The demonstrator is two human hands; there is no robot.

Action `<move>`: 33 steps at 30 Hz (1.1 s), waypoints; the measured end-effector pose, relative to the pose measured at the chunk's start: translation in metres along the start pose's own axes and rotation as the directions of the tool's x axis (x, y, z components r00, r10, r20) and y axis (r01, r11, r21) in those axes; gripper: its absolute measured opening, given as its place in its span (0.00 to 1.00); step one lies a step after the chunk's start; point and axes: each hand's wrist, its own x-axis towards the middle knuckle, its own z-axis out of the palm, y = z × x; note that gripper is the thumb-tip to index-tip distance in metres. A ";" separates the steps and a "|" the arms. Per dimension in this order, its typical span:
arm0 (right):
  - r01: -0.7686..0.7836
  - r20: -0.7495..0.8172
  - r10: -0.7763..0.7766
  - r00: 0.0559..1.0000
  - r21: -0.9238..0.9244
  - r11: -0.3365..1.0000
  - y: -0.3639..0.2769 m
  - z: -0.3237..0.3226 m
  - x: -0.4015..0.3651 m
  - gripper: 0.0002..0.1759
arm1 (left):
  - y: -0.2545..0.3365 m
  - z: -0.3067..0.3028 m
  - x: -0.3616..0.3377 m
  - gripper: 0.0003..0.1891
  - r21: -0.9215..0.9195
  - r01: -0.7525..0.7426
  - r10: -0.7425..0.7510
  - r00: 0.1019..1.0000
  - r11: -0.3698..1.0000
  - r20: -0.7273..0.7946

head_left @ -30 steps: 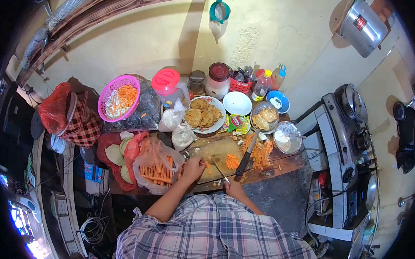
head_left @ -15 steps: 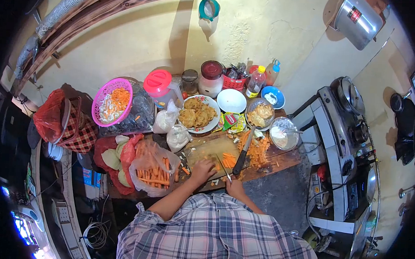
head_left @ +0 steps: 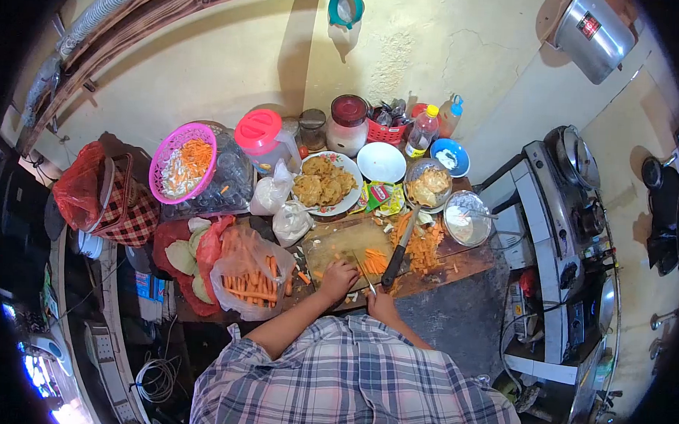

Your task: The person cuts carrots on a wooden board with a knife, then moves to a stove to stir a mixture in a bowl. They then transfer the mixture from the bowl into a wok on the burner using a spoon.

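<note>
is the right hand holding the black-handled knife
No, the black-handled knife lies beside carrot strips; the right hand grips another knife.

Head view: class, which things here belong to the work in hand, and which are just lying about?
In use, it seems:
knife, in the right hand
cutting board
carrot strips on the board
probably the bagged carrots

Apparently just lying or hanging about:
lidded jug
blue bowl
green strainer
hanging pot
</note>
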 end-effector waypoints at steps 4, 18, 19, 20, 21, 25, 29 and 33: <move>-0.072 0.062 0.074 0.995 -0.023 0.997 -0.003 -0.001 0.001 0.21 | -0.002 -0.001 0.000 0.07 -0.018 -0.019 0.019 1.000 1.000 -0.020; -0.035 -0.038 0.035 0.999 0.008 0.999 0.006 0.012 0.006 0.16 | -0.001 -0.006 0.001 0.07 0.000 -0.026 0.026 0.999 1.000 -0.018; -0.071 -0.026 0.070 0.997 -0.016 0.997 -0.003 0.007 0.005 0.16 | -0.001 -0.006 0.001 0.07 0.005 -0.024 0.024 1.000 1.000 -0.014; -0.106 -0.014 0.106 0.994 -0.040 0.994 -0.009 0.003 0.004 0.16 | -0.001 -0.006 0.001 0.07 0.010 -0.023 0.023 1.000 1.000 -0.009; -0.107 -0.014 0.106 0.994 -0.039 0.994 -0.008 0.005 0.004 0.16 | -0.002 -0.005 0.000 0.07 0.011 -0.023 0.023 1.000 1.000 -0.008; -0.080 -0.032 0.079 0.996 -0.030 0.996 -0.011 0.005 0.005 0.15 | -0.003 -0.003 0.000 0.07 0.001 -0.034 0.034 0.999 0.999 -0.042; -0.087 -0.001 0.087 0.996 -0.072 0.994 -0.014 0.006 0.015 0.15 | 0.000 -0.007 0.001 0.08 0.002 0.008 -0.008 0.999 1.000 0.043; -0.096 -0.031 0.093 0.995 -0.077 0.992 -0.021 0.005 0.014 0.15 | 0.000 -0.006 0.001 0.08 0.021 -0.003 0.002 1.000 1.000 0.013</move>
